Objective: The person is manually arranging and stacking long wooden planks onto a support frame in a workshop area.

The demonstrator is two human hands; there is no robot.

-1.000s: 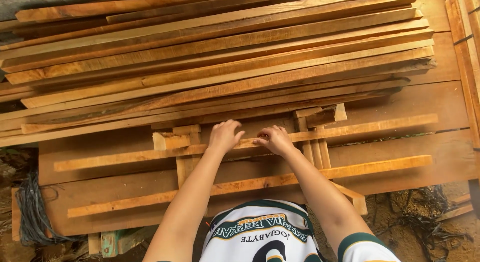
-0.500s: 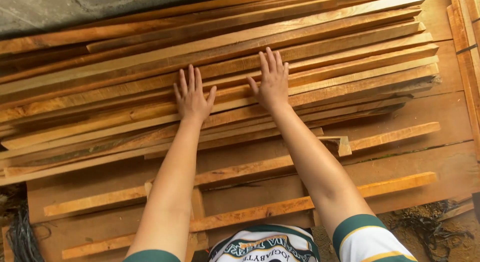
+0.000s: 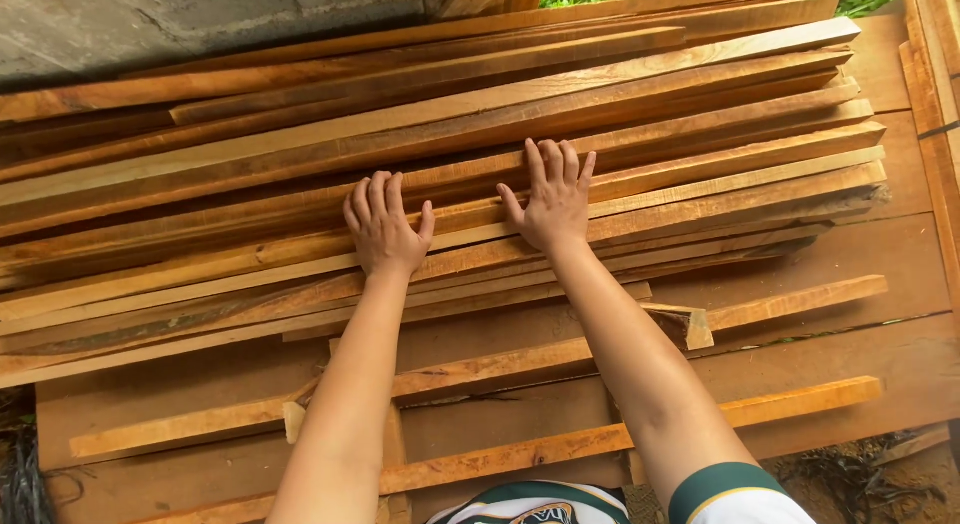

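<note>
Hands lie spread on the slat stack (image 3: 640, 134): left hand (image 3: 385, 227) fingers curled over an edge, right hand (image 3: 553, 202) flat, neither holding anything; drawing one slat free probably needs a firmer grip.

Bare forearms; white jersey (image 3: 530, 504) with green-trimmed sleeve (image 3: 725, 489).

Light: soft, even daylight is falling; shadows are staying faint.
Focus: sharp centrally.
Edges: wide-angle bending is showing.
</note>
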